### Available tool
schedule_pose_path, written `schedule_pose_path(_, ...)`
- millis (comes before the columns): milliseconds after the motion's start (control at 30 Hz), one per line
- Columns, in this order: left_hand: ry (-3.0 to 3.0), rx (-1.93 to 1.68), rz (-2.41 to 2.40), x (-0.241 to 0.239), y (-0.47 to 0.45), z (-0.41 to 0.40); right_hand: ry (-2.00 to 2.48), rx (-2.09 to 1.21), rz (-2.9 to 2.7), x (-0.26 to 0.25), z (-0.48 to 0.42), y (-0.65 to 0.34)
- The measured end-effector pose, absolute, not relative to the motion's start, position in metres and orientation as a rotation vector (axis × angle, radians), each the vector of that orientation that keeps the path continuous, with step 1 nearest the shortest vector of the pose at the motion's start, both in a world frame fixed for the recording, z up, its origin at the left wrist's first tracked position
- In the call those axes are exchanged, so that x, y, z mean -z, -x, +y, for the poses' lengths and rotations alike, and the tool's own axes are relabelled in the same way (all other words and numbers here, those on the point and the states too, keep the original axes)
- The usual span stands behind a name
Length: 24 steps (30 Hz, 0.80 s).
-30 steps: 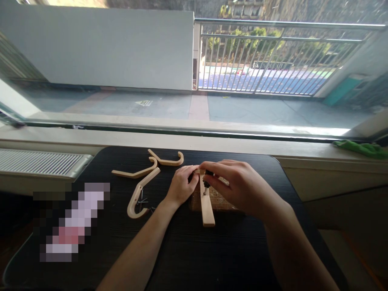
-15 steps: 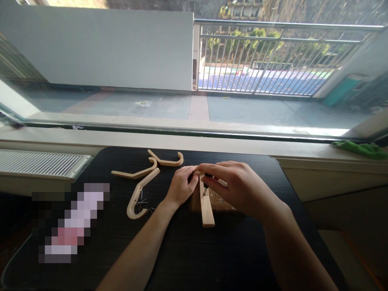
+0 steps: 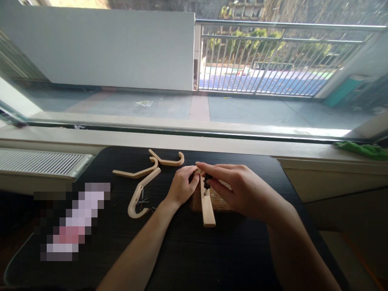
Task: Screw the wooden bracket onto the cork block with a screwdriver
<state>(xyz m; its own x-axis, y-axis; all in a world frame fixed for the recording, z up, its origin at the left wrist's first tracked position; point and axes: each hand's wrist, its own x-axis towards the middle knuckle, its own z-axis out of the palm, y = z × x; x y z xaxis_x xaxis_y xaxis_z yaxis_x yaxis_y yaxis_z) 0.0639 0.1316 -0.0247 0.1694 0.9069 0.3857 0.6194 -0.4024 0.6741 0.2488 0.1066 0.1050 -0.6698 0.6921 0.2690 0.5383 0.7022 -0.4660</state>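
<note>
My left hand (image 3: 182,186) is closed on the far end of a pale wooden piece (image 3: 207,207) that lies across a cork board (image 3: 217,201) on the black table (image 3: 194,250). My right hand (image 3: 235,188) pinches a small black tool (image 3: 207,180) standing upright on that piece; its lower tip is a thin metal shaft. Three curved wooden hooks lie to the left: one (image 3: 140,193) nearest my left hand, one (image 3: 136,172) behind it, one (image 3: 167,159) at the back. Several dark screws (image 3: 143,201) lie beside the nearest hook.
A blurred-out pink and white object (image 3: 74,222) lies at the table's left. A white radiator grille (image 3: 39,161) is at far left, a window sill (image 3: 194,141) runs behind the table, and a green cloth (image 3: 363,148) lies on it at right.
My right hand's fingers have turned slightly on the black tool and the wrist has dropped a little. My left hand and the wooden parts stay put.
</note>
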Motion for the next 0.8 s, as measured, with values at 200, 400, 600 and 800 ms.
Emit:
schedule_pose_path(200, -2.092, -1.099, 1.455, 0.0251, -0.0642, 0.1321, 0.965, -0.487, -2.483, -0.1062, 0.1083, -0.2476)
schedule_pose_path(400, -2.096, -1.103, 1.458, 0.0238, -0.0645, 0.1318, 0.947, -0.46, -2.478, -0.1053, 0.1078, -0.248)
schedule_pose_path(600, -2.103, -1.112, 1.447, 0.0248, -0.0647, 0.1322, 0.964, -0.444, -2.473, -0.1055, 0.1084, -0.2489)
schedule_pose_path(800, -2.097, -1.101, 1.442, 0.025, -0.0641, 0.1317, 0.929, -0.475, -2.452, -0.1051, 0.1102, -0.2492)
